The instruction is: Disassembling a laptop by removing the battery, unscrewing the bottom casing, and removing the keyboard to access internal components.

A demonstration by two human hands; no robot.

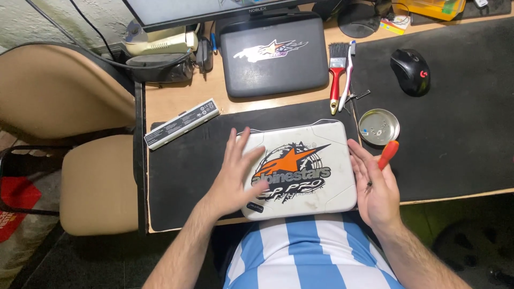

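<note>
While the white plastic laptop with the orange star sticker (pixel 300 168) sits closed on the black mat (pixel 182 166) at the front edge of the wooden counter (pixel 176 101), both hands are on it. Left hand (pixel 235 171) lies flat on the lid's 9 o'clock side, fingers (pixel 238 144) spread open, holding nothing. Right hand (pixel 375 184) rests against the 3 o'clock edge, palm turned inward and fingers loosely open, with an orange-handled screwdriver (pixel 386 156) tucked between them. Up at 1 o'clock from the laptop there's a small round metal tin (pixel 379 127) with what look like tiny screws in it. A red-handled paintbrush (pixel 336 75) is at 12 o'clock, a long white battery pack (pixel 182 123) at 10 o'clock.
</note>
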